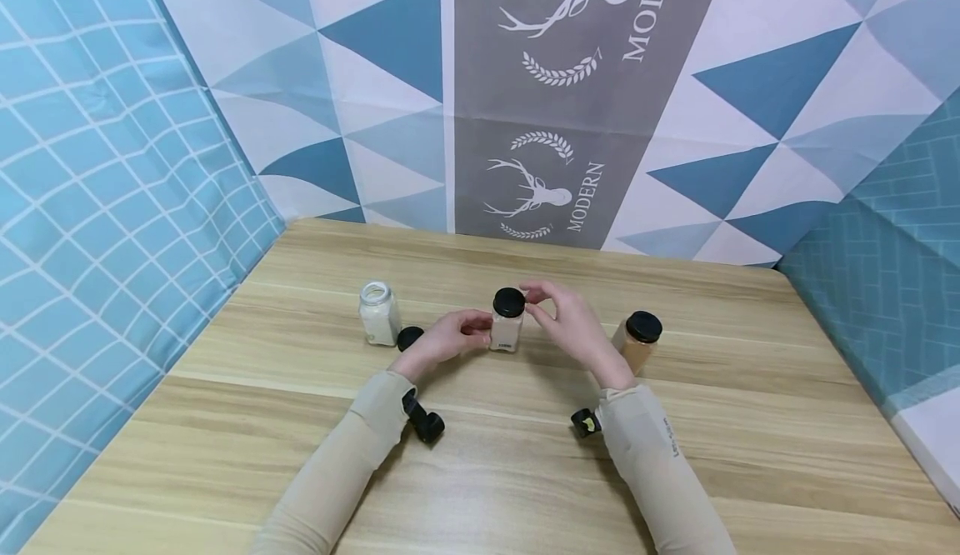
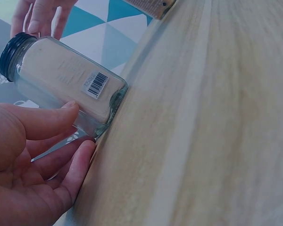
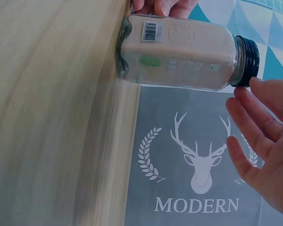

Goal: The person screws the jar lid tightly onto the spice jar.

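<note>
A square glass spice jar [image 1: 506, 332] of pale beige powder stands upright, its black lid [image 1: 509, 302] on. My left hand [image 1: 450, 336] holds it low on its left side. In the left wrist view, the thumb lies along the glass [image 2: 61, 70] and the other fingers bend round near the base. My right hand [image 1: 567, 326] is at the lid's right edge, thumb and index fingertips right against the rim in the right wrist view, the other fingers spread loosely. A barcode sticker [image 3: 152, 31] shows near the jar's base.
To the left, an uncapped jar of white powder [image 1: 381, 322] stands beside a loose black lid [image 1: 410, 337], partly behind my left wrist. A capped jar of orange-brown powder [image 1: 640, 342] stands right of my right wrist. A patterned cloth backdrop [image 1: 390, 122] rises behind the wooden table [image 1: 495, 488].
</note>
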A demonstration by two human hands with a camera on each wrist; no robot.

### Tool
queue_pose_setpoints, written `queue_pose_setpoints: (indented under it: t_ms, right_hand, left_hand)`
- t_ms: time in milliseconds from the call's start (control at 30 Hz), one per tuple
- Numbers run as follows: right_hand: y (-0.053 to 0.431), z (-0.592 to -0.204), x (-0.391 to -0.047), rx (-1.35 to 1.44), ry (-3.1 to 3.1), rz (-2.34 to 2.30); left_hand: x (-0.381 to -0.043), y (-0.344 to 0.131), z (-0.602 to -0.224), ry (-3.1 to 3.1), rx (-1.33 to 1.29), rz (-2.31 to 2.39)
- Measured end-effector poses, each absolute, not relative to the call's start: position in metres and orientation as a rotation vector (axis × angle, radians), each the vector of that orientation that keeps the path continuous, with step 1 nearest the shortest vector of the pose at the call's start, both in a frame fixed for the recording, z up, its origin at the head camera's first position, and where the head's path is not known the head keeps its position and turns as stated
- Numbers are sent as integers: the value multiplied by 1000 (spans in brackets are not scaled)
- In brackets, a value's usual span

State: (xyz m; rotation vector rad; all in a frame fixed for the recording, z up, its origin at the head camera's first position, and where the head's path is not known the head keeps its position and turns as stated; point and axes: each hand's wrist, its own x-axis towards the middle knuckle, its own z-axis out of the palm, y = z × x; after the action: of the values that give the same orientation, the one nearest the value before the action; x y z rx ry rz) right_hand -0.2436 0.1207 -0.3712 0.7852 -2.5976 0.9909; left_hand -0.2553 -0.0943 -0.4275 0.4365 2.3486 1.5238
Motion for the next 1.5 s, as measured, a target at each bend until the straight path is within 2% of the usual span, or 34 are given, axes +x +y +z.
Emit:
queue_pose_setpoints:
  t_ms: [533,1100,1500]
  right_hand:
    - [113,-379,-244,936,-2547,949]
    - [118,-375,-244,853,-2613,1010]
    - [114,-379,-244,1037,-2580,1011]
  left_hand:
    - [-256,-95,-429,2347,440,1527]
    - [-256,-95,-429,2334,434,1537]
    - [-256,-95,-428,2322,441,1536]
